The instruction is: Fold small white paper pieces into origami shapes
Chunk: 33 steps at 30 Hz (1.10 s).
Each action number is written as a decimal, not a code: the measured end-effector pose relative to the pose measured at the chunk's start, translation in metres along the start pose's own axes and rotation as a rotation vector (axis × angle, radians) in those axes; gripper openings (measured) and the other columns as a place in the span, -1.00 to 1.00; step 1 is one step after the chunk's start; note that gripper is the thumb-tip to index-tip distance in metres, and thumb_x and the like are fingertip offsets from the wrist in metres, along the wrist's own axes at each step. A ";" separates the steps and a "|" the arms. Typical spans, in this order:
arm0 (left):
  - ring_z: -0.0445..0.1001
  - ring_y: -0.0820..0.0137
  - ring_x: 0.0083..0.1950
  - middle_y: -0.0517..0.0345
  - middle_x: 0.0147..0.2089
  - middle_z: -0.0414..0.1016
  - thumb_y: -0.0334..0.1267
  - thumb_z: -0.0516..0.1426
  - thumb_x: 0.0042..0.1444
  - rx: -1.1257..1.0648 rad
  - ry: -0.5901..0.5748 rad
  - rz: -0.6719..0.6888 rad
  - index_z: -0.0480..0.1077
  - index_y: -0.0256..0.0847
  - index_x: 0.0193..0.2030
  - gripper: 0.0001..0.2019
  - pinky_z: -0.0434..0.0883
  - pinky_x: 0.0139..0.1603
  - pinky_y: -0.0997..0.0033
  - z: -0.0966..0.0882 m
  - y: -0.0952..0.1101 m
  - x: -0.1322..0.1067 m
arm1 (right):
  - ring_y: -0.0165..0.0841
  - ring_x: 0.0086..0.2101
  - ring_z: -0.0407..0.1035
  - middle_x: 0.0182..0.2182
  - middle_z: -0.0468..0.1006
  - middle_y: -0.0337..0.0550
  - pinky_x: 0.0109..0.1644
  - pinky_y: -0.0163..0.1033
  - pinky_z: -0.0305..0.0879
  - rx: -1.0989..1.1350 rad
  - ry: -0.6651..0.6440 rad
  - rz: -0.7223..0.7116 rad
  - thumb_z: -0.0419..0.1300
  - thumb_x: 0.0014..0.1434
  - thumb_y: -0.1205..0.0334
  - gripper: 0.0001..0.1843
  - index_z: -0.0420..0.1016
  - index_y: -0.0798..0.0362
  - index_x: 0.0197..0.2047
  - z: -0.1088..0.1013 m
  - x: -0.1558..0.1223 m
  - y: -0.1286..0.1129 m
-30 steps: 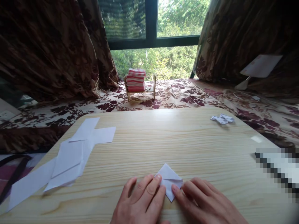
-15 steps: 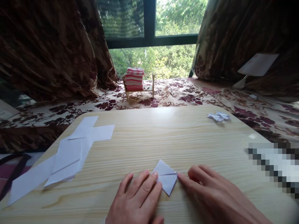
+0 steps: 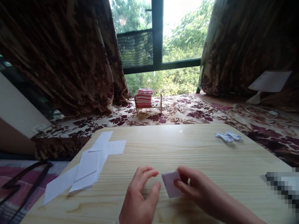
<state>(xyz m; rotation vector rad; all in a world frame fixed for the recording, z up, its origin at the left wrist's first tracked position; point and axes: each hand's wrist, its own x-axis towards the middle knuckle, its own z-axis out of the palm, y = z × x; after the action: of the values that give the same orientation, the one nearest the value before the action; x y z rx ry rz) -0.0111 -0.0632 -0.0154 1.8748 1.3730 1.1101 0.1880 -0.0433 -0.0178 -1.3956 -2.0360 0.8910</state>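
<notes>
Wooden and pale, the table [image 3: 151, 140] is overlaid along its left edge by white sheets [image 3: 87, 166]. Toward the front edge, the left hand [image 3: 143, 196] is held half-spread and empty; by the right hand [image 3: 192, 185], a folded paper [image 3: 170, 185] is pinched between thumb and fingers.

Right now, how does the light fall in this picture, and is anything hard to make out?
In the head view, daylight blows out the sky in the window, while the floral curtains look dark; in that same view, the small paper piece in the right hand looks greyer than the loose sheets, and coarse pixel blocks hide the object at the right edge.
</notes>
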 end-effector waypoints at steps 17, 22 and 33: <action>0.34 0.49 -0.54 0.17 -0.60 0.42 -0.09 0.32 -0.32 -0.682 -0.185 -0.438 0.48 -0.36 -0.50 -0.67 0.29 -0.46 0.48 0.027 -0.007 0.105 | -0.39 -0.48 0.26 -0.51 0.38 -0.26 -0.44 -0.30 0.18 0.498 0.096 -0.023 0.10 0.09 0.06 -0.64 0.37 0.12 -0.12 -0.027 0.066 0.011; 0.32 0.51 -0.57 0.21 -0.63 0.41 -0.15 0.29 -0.29 -0.748 -0.177 -0.491 0.48 -0.35 -0.50 -0.73 0.26 -0.48 0.49 0.030 -0.020 0.100 | -0.35 -0.32 0.34 -0.19 0.41 -0.09 -0.25 -0.23 0.30 0.139 0.323 -0.185 0.01 0.20 0.25 -0.57 0.25 0.01 0.15 -0.013 0.062 0.017; 0.37 0.44 -0.46 0.12 -0.54 0.49 -0.23 0.21 -0.23 -0.765 -0.133 -0.522 0.49 -0.36 -0.47 -0.79 0.31 -0.41 0.46 0.027 -0.006 0.088 | -0.31 -0.26 0.45 -0.08 0.48 -0.03 -0.26 -0.27 0.43 -0.076 0.289 -0.273 0.12 0.15 0.22 -0.61 0.38 0.01 0.07 0.000 0.058 0.016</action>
<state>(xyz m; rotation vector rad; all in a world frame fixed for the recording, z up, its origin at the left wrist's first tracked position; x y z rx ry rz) 0.0212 0.0224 -0.0080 0.9536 1.0529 1.0085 0.1784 0.0154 -0.0274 -1.1690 -1.9891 0.4713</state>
